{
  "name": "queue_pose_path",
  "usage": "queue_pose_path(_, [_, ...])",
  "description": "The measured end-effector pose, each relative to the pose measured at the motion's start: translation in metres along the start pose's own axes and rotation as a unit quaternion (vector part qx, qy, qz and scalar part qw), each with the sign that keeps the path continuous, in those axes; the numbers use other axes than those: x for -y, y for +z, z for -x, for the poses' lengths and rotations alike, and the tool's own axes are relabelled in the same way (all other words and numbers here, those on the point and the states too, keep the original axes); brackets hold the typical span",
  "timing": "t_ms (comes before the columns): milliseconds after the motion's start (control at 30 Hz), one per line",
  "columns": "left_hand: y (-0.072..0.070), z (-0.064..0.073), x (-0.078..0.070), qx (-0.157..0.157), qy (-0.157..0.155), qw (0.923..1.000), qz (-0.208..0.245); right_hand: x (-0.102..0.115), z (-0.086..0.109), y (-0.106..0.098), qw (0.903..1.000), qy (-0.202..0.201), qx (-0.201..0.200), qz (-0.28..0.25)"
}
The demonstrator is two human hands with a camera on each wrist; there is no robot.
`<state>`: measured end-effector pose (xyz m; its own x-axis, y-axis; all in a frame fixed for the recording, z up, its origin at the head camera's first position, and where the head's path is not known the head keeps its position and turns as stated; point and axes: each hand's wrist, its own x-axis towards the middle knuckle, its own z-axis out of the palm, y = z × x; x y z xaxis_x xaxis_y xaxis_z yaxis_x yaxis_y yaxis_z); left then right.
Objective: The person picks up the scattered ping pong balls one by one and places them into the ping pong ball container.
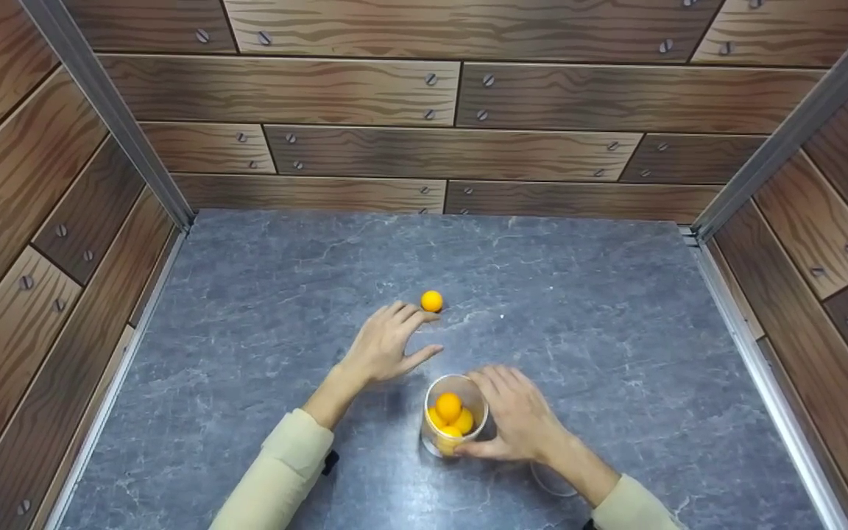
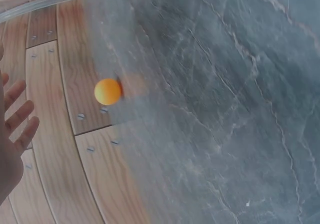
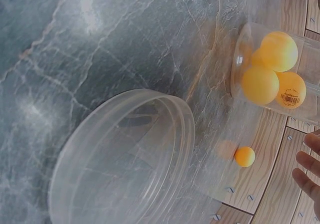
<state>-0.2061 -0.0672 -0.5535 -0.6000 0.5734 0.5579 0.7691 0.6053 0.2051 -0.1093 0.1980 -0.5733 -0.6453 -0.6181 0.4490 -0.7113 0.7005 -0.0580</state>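
Note:
A clear plastic jar (image 1: pixel 456 379) with several orange table tennis balls (image 1: pixel 449 406) stands on the tabletop. My right hand (image 1: pixel 516 416) holds it from the right, thumb at the near side and fingers at the far rim. Ahead and to the left, my left hand (image 1: pixel 386 342) reaches over the table with thumb and fingers spread apart, holding nothing. One loose orange ball (image 1: pixel 431 301) lies just beyond its fingertips. In the right wrist view the balls (image 3: pixel 279 52) show through the jar's side, one with printed marks.
Near my right forearm lies a clear round lid (image 3: pixel 122 159), faint in the head view. The grey marbled tabletop (image 1: pixel 262 294) is enclosed by wood-patterned walls (image 1: pixel 365 92) at the back and both sides, with metal edging (image 1: pixel 755 368).

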Motion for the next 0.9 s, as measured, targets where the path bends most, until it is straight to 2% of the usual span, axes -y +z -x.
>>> queue_pose_path(200, [0.009,0.0,0.01,0.034,-0.036,0.9987,-0.005,0.0,0.0,0.0,1.0,0.002,0.002,0.004])
queue_pose_path(467, [0.021,0.001,0.023,0.059,-0.069,0.9958,-0.007,0.0,0.0,0.0,1.0,0.0,-0.002,0.003])
queue_pose_path(700, [0.029,0.002,0.032,0.098,-0.11,0.989,-0.011,0.0,0.0,-0.001,1.0,-0.001,-0.001,0.005])
queue_pose_path(900, [0.037,0.001,0.04,0.126,-0.128,0.9838,-0.004,0.0,0.0,0.0,1.0,-0.002,-0.004,-0.002])
